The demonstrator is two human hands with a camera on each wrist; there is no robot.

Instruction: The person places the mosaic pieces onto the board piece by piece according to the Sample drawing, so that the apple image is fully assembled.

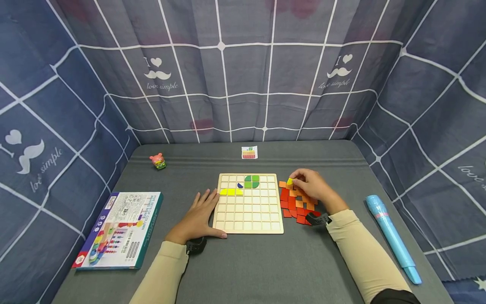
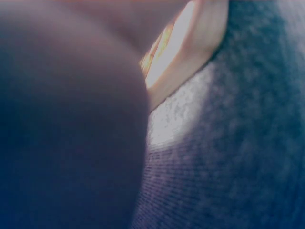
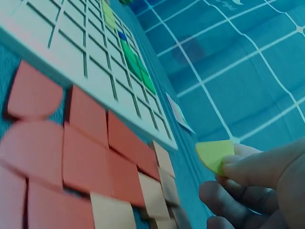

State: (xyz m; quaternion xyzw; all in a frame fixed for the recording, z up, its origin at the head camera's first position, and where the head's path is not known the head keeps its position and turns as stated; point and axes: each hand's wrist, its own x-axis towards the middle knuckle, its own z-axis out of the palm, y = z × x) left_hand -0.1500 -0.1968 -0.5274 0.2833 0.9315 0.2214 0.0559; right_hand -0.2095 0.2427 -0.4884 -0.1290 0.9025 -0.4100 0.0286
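A pale wooden grid board (image 1: 248,232) lies flat in the middle of the table. My left hand (image 1: 199,213) rests at its left edge with the fingers spread, thumb by the near corner. In my right hand (image 1: 309,184), thumb and fingers pinch a yellow quarter-round tile (image 3: 215,155), held above the loose pieces right of the board. On the board, several green tiles (image 1: 252,182) form a block in the upper part. A small blue piece (image 1: 240,185) sits left of them, above a row of yellow tiles (image 1: 231,192) at the left edge.
Red tiles (image 3: 86,155) and orange tiles (image 1: 299,204) lie close along the board's right side. A small pattern card (image 1: 249,153) is behind the board. Farther out are a pink figurine (image 1: 157,161), a boxed set (image 1: 117,230) and a light-blue cylinder (image 1: 392,238).
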